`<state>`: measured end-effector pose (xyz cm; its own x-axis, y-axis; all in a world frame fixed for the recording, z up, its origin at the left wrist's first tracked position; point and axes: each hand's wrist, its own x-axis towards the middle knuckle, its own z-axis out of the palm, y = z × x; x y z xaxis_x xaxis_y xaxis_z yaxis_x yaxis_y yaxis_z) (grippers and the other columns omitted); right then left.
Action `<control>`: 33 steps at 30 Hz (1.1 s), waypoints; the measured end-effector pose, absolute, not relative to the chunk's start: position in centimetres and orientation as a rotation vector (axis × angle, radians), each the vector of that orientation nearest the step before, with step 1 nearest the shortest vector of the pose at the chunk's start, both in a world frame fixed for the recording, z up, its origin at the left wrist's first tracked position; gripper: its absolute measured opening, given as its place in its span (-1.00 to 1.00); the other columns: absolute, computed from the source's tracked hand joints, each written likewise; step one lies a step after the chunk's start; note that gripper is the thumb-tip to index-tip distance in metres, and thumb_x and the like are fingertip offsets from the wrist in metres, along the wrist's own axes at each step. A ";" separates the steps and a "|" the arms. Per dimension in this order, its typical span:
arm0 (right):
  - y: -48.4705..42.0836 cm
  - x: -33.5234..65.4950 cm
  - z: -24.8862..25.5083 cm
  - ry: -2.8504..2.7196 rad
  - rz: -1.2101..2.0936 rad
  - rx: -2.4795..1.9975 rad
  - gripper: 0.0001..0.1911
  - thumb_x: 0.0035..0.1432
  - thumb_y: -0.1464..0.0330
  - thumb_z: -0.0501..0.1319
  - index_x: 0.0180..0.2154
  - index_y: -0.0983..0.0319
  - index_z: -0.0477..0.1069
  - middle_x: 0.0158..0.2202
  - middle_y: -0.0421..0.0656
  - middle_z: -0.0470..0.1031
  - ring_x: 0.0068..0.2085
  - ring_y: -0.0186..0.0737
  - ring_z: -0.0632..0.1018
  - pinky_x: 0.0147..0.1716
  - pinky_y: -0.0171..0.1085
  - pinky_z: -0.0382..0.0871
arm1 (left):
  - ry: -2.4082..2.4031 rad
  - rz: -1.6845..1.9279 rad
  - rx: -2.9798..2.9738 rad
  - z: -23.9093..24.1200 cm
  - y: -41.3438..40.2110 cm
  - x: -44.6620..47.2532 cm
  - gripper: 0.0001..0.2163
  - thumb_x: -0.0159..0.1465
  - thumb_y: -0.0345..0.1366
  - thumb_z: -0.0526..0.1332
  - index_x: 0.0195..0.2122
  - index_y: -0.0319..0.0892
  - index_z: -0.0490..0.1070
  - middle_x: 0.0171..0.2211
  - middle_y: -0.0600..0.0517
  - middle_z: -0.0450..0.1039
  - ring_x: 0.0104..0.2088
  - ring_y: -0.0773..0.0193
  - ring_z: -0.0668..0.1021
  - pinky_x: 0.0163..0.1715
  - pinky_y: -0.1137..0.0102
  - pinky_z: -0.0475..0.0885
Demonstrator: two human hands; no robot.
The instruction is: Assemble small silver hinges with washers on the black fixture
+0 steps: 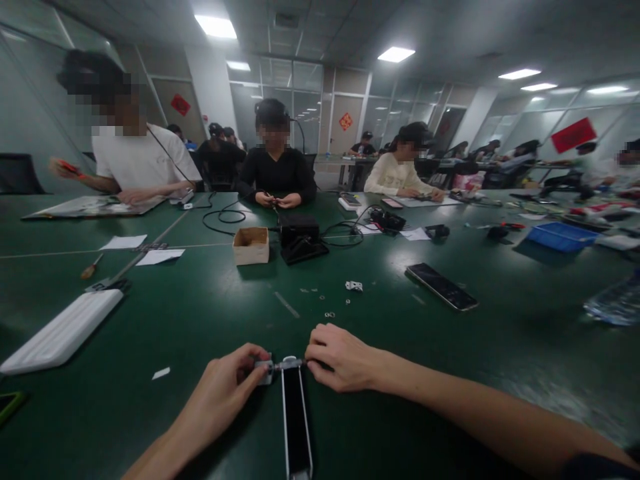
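A long black bar with silver edges (pixel 296 420) lies on the green table (pixel 200 313), running from the front edge away from me. My left hand (pixel 227 387) is closed in a pinch on a small silver part (pixel 265 370) at the bar's far end. My right hand (pixel 340 357) is closed on a thin metal tool (pixel 290 364), whose tip meets that part. Several tiny washers and a small white piece (pixel 353 286) lie just beyond my hands.
A cardboard box (pixel 251 245) and a black device (pixel 300 240) with cables stand mid-table. A phone (pixel 441 286) lies to the right, a white power bank (pixel 60 330) to the left, a screwdriver (pixel 92 267) beyond it, a blue tray (pixel 563 235) far right. Other people work across the table.
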<state>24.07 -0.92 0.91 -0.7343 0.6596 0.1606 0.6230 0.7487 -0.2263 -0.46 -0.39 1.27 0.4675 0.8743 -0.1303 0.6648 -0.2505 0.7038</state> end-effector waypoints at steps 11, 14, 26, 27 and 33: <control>-0.8 24.0 0.5 -2.712 0.219 -1.037 -0.84 0.20 0.38 0.11 -0.31 0.32 0.43 -0.34 -0.12 0.37 -0.34 -0.29 0.31 -0.34 -0.31 0.20 | 1.306 0.205 2.218 2.2 -0.8 -0.1 -0.68 0.26 -0.09 -0.01 -0.13 -0.14 0.36 -0.55 0.11 0.36 -0.56 0.23 0.44 -0.54 0.43 0.22; -0.9 24.0 0.8 -2.703 0.249 -1.044 -0.84 0.21 0.39 0.11 -0.30 0.32 0.43 -0.33 -0.12 0.37 -0.34 -0.30 0.32 -0.34 -0.32 0.20 | 1.276 0.193 2.260 1.8 -0.8 -0.3 -0.73 0.28 -0.12 -0.01 -0.14 -0.12 0.33 -0.56 0.12 0.35 -0.56 0.24 0.45 -0.54 0.44 0.20; -0.9 23.8 1.7 -2.745 0.258 -1.039 -0.82 0.25 0.39 0.09 -0.24 0.32 0.44 -0.31 -0.11 0.41 -0.33 -0.29 0.35 -0.35 -0.30 0.22 | 1.165 0.323 2.310 0.6 -0.3 -1.0 -0.81 0.32 -0.20 0.06 -0.21 -0.12 0.42 -0.51 0.11 0.40 -0.49 0.26 0.46 -0.47 0.45 0.25; -0.7 24.1 1.9 -2.771 0.242 -1.015 -0.82 0.25 0.37 0.10 -0.24 0.31 0.44 -0.31 -0.11 0.42 -0.33 -0.29 0.36 -0.34 -0.29 0.23 | 1.144 0.351 2.309 0.5 -0.3 -1.1 -0.81 0.33 -0.21 0.06 -0.24 -0.12 0.43 -0.49 0.10 0.42 -0.48 0.26 0.47 -0.45 0.45 0.26; 2.9 28.8 4.3 -2.515 0.065 -1.303 -0.79 0.28 0.31 0.06 -0.25 0.29 0.41 -0.27 -0.09 0.43 -0.27 -0.23 0.42 -0.25 -0.22 0.28 | 1.043 0.396 2.318 0.1 -0.2 -1.5 -0.79 0.36 -0.22 0.03 -0.24 -0.13 0.43 -0.40 0.05 0.48 -0.41 0.26 0.51 -0.41 0.45 0.29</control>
